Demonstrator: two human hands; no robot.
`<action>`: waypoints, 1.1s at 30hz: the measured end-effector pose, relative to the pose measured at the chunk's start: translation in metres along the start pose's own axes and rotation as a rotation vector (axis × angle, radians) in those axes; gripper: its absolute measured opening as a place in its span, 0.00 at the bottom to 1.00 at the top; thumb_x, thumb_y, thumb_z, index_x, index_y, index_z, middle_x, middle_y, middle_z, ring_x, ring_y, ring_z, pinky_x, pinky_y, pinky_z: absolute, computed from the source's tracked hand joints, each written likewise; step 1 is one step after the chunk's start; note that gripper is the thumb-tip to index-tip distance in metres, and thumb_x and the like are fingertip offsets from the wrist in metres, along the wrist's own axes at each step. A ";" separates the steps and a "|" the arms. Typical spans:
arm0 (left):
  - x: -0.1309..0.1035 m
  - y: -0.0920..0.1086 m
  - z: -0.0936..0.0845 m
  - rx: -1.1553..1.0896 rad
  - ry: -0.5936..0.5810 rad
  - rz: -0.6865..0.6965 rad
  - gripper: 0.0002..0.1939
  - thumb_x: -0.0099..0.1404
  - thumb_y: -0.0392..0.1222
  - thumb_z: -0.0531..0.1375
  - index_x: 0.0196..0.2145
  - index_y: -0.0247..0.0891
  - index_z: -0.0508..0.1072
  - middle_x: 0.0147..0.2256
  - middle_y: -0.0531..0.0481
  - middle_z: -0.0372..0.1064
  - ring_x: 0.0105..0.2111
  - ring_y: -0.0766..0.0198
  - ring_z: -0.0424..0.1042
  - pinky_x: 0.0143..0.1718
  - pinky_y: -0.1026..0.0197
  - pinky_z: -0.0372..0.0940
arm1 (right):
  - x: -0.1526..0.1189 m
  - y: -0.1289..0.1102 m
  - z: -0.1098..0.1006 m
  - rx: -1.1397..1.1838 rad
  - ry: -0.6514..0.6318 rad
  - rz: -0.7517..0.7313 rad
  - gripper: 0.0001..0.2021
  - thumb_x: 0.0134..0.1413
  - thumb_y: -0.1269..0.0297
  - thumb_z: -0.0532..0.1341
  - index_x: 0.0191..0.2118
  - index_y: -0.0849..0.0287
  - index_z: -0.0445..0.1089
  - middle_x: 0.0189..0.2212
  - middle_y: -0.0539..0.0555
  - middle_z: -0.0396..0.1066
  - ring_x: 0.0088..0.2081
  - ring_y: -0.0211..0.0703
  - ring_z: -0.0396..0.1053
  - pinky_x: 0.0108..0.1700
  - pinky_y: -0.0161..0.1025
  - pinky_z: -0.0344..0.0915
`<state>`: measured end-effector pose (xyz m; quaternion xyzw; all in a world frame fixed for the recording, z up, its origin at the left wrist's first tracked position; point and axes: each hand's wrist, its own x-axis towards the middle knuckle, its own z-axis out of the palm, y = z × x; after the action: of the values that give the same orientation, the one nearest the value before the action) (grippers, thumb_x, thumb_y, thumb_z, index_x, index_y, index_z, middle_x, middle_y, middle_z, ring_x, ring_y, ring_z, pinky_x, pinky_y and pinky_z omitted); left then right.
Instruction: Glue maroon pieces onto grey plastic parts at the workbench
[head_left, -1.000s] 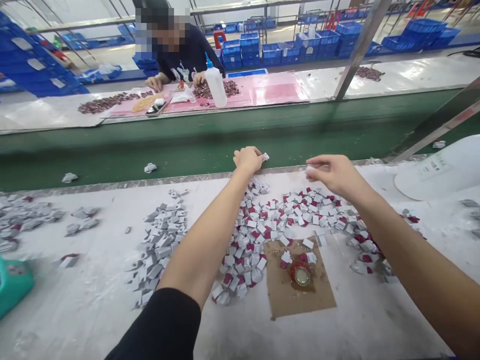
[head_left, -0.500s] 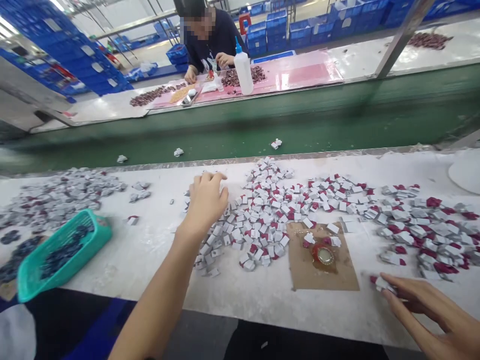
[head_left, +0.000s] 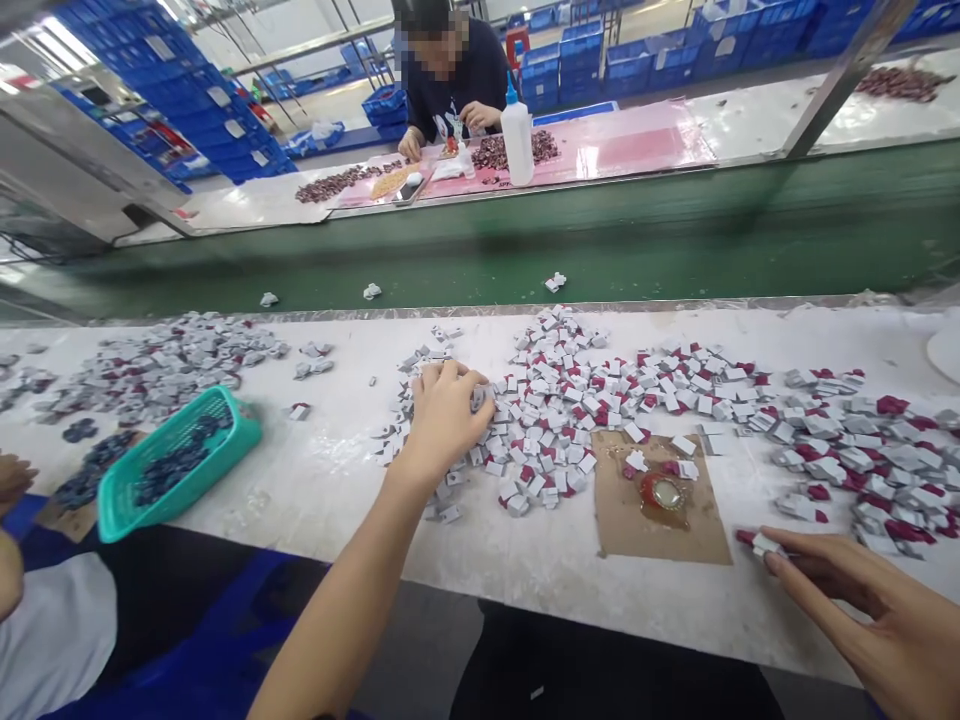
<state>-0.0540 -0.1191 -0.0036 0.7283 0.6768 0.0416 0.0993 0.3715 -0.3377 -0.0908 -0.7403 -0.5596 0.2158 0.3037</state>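
My left hand (head_left: 442, 418) rests on a heap of small grey-white pieces (head_left: 420, 420) on the white table (head_left: 315, 480), fingers curled over one piece. My right hand (head_left: 862, 610) lies near the table's front edge at the right, its fingertips pinching a small white-and-magenta piece (head_left: 761, 543). Between the hands a brown cardboard square (head_left: 660, 500) carries a round red glue lid (head_left: 664, 494). A wide spread of white-and-magenta pieces (head_left: 600, 400) covers the table behind it.
A teal basket (head_left: 176, 465) of dark pieces stands at the left, beside another person's arm (head_left: 11, 500). A green conveyor belt (head_left: 525, 260) runs behind the table with a few stray pieces. Across it a person sits by a white squeeze bottle (head_left: 517, 135). Blue crates are stacked behind.
My left hand has pulled back from the table's far edge onto the grey heap. My right hand has dropped to the front edge with a piece. The view has tilted down and left.
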 end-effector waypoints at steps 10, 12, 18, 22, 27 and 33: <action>0.019 -0.012 -0.004 -0.119 -0.099 0.126 0.07 0.73 0.41 0.63 0.44 0.42 0.81 0.48 0.41 0.85 0.57 0.40 0.77 0.65 0.38 0.68 | -0.003 -0.016 -0.011 0.047 -0.092 0.015 0.19 0.65 0.39 0.72 0.48 0.47 0.90 0.44 0.55 0.90 0.37 0.55 0.89 0.35 0.41 0.86; 0.014 -0.012 -0.007 -0.141 -0.057 0.115 0.07 0.73 0.42 0.63 0.45 0.42 0.80 0.48 0.38 0.84 0.57 0.38 0.77 0.62 0.37 0.70 | -0.004 -0.038 -0.008 0.091 -0.010 0.027 0.16 0.66 0.43 0.72 0.48 0.47 0.89 0.44 0.55 0.89 0.38 0.53 0.88 0.41 0.43 0.87; -0.046 0.010 -0.013 -0.331 0.137 0.149 0.15 0.77 0.55 0.64 0.53 0.48 0.83 0.51 0.42 0.84 0.53 0.39 0.79 0.53 0.40 0.76 | 0.010 -0.103 0.002 0.472 0.025 0.152 0.12 0.66 0.51 0.76 0.49 0.47 0.91 0.45 0.55 0.90 0.42 0.53 0.89 0.43 0.41 0.88; -0.112 0.051 0.012 -0.631 -0.031 0.306 0.05 0.78 0.43 0.66 0.49 0.49 0.82 0.42 0.51 0.83 0.38 0.56 0.80 0.39 0.55 0.77 | 0.019 -0.114 0.010 0.684 -0.024 0.226 0.11 0.63 0.52 0.80 0.48 0.46 0.92 0.44 0.55 0.91 0.41 0.53 0.90 0.43 0.41 0.89; -0.155 0.075 0.066 -0.702 -0.051 0.337 0.12 0.78 0.30 0.60 0.51 0.45 0.77 0.45 0.50 0.80 0.39 0.61 0.83 0.42 0.58 0.79 | 0.020 -0.114 0.017 0.681 -0.040 0.186 0.10 0.64 0.53 0.79 0.48 0.48 0.91 0.42 0.55 0.91 0.42 0.52 0.90 0.46 0.43 0.89; -0.156 0.070 0.078 -0.621 -0.079 0.333 0.12 0.81 0.34 0.59 0.55 0.46 0.78 0.49 0.46 0.81 0.46 0.53 0.85 0.46 0.53 0.80 | 0.021 -0.118 0.019 0.403 -0.036 -0.042 0.09 0.74 0.59 0.71 0.52 0.50 0.88 0.47 0.56 0.89 0.48 0.52 0.88 0.47 0.46 0.87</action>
<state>0.0175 -0.2855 -0.0538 0.7647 0.4997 0.2327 0.3337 0.2821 -0.2915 -0.0223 -0.6487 -0.5256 0.3304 0.4402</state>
